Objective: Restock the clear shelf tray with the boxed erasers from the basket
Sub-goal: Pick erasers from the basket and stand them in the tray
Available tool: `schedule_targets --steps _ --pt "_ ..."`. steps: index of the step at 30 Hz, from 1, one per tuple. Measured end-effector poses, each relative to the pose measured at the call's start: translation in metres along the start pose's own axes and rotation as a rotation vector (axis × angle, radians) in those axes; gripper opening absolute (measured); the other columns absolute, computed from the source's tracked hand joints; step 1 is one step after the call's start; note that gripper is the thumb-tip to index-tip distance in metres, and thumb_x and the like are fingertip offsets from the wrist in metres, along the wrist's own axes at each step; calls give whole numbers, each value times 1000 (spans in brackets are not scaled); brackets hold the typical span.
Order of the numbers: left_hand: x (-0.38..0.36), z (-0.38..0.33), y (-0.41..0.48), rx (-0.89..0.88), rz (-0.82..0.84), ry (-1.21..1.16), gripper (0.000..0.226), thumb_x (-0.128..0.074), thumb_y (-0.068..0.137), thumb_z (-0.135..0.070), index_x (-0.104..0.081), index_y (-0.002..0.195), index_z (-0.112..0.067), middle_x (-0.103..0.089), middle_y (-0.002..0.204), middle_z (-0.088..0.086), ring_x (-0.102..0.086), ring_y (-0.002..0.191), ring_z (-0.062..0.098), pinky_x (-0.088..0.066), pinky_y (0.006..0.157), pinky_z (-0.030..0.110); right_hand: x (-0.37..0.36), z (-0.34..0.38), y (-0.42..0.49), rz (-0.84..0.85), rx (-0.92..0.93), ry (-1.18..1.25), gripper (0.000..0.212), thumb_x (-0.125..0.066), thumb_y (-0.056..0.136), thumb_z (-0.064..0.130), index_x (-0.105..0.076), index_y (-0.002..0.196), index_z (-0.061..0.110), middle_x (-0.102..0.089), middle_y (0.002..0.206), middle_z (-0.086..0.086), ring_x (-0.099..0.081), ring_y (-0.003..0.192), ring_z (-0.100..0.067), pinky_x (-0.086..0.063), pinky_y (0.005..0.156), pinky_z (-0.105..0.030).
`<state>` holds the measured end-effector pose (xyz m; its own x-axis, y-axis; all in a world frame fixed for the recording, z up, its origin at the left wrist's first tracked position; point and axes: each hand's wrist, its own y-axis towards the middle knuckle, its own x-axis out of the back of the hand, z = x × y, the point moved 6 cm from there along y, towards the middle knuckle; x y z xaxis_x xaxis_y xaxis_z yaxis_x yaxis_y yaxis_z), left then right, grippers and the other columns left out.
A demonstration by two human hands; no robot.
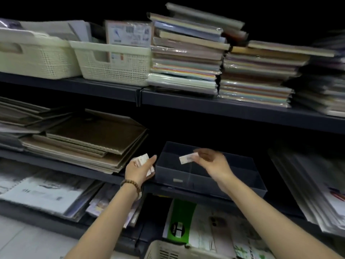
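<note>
A clear, divided shelf tray (242,186) sits on the middle shelf, its compartments looking dark with nothing visible inside. My right hand (214,163) hovers over the tray's left half and pinches one small boxed eraser (188,158) by its end. Just left of the tray, my left hand (139,170) grips a small bunch of boxed erasers (143,159). The rim of a cream basket (168,250) shows at the bottom edge, between my forearms; its contents are hidden.
Stacked brown cardboard sheets (89,141) lie left of the tray. Two cream baskets (112,60) and piles of wrapped paper (188,58) fill the upper shelf. Booklets and a green pack (181,219) lie on the lower shelf. Clear folders (308,180) lean at the right.
</note>
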<state>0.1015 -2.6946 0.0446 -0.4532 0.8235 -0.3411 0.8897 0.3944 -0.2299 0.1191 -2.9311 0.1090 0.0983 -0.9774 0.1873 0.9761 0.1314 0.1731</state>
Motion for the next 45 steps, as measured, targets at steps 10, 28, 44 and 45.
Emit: schedule_targets --steps 10,28,44,45 --pt "4 36 5 234 23 171 20 -76 75 -14 -60 87 -9 -60 85 11 -60 74 22 -51 43 22 -15 -44 10 107 -86 -84 18 -76 76 21 -68 92 26 -70 92 11 -64 80 8 -47 65 -6" --pt "14 30 -28 205 95 233 29 -77 74 -23 -62 95 -8 -60 72 2 -59 55 6 -53 48 21 -103 -26 41 384 225 -552 25 -78 74 18 -66 96 20 -55 92 10 -61 79 -8 -55 75 -26" --pt "27 8 -25 284 215 -34 28 -69 76 -14 -59 100 -2 -69 67 10 -70 65 18 -56 54 24 -95 -14 33 326 140 -462 19 -72 81 19 -66 97 12 -65 91 -5 -63 85 -19 -52 78 -32" --pt "26 6 -26 280 221 -92 33 -70 72 -15 -60 100 0 -71 70 10 -71 71 19 -56 56 25 -93 -11 31 310 144 -447 18 -70 83 19 -65 98 12 -64 92 -5 -62 86 -20 -51 78 -32"
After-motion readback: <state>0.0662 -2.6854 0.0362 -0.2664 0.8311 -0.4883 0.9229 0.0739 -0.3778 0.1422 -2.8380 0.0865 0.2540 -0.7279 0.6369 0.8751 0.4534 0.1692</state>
